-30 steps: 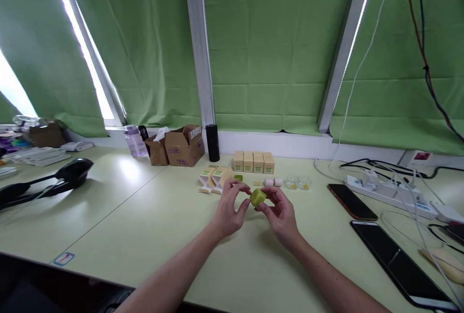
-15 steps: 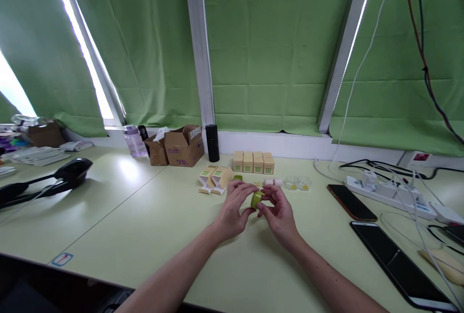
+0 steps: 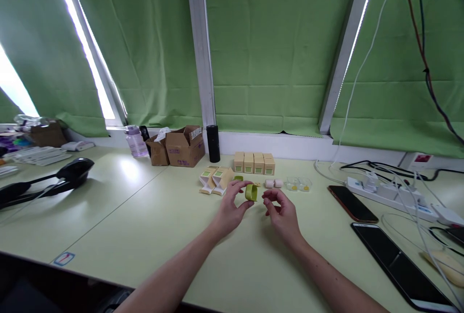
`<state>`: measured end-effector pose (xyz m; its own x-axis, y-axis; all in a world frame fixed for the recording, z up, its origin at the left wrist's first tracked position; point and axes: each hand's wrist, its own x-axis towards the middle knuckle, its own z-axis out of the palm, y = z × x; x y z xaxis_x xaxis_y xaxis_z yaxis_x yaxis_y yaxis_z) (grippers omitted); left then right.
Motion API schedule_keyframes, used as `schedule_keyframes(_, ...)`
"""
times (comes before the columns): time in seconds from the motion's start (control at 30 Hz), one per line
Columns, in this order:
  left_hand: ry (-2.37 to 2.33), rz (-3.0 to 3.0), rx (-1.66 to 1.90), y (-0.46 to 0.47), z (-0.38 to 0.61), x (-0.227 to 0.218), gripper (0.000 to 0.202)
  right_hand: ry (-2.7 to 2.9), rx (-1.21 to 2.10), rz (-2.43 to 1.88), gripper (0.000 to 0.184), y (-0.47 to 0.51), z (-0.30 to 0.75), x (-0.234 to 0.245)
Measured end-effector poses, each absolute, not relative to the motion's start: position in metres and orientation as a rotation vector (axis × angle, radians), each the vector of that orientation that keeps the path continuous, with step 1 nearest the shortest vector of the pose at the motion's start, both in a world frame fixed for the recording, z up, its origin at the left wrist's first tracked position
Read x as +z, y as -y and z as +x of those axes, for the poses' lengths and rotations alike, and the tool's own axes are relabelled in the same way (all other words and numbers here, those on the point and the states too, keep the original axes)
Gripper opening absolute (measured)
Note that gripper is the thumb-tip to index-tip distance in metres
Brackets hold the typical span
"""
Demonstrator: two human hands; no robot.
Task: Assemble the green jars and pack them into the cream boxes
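My left hand (image 3: 230, 209) pinches a small olive-green hollow piece (image 3: 251, 192) between thumb and fingers, above the table. The piece looks like a little open-sided cup or case; its opening faces right. My right hand (image 3: 283, 214) is just right of it, fingers loosely curled and a little apart, with nothing visible in them. Behind my hands lie another green piece (image 3: 238, 178), two pale pink rolls (image 3: 273, 184), and clear plastic cups (image 3: 298, 184) with yellow spots inside. Small yellowish bits (image 3: 257, 184) are partly hidden by the held piece.
Two opened card boxes (image 3: 216, 180) lie left of the green pieces; several closed small boxes (image 3: 253, 163) stand in a row behind. Cardboard cartons (image 3: 184, 146) and a black cylinder (image 3: 213, 143) are by the wall. Phones (image 3: 352, 203) and a power strip (image 3: 391, 197) lie right.
My right hand has come off the green piece and moved slightly right. My left hand alone now holds it, turned so its hollow inside shows.
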<state>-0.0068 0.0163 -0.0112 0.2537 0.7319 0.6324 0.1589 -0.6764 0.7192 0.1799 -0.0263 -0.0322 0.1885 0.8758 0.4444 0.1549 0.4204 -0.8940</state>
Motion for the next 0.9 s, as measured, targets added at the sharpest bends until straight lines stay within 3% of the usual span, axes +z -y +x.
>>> schedule_keyframes(0.13, -0.733, 1.751, 1.387, -0.027, -0.009, -0.018, 0.048, 1.479, 0.367, -1.244, 0.022, 0.019, 0.191, -0.038)
schedule_keyframes(0.23, -0.634, 1.553, 1.298, -0.029, -0.01, -0.018, 0.058, 1.609, 0.095, -1.391, 0.018, 0.012, 0.198, -0.041)
schedule_keyframes(0.47, -0.471, 1.302, 1.19, -0.031, -0.011, -0.02, 0.058, 2.101, -0.272, -1.578, 0.028, -0.014, 0.205, -0.028)
schedule_keyframes(0.67, -0.462, 1.275, 1.183, -0.027, -0.01, -0.016, 0.058, 2.378, -0.346, -1.691, 0.054, -0.036, 0.203, -0.019)
schedule_keyframes(0.9, -0.438, 1.259, 1.181, -0.025, -0.012, -0.014, 0.055, 2.394, -0.363, -1.685, 0.049, -0.047, 0.194, -0.021)
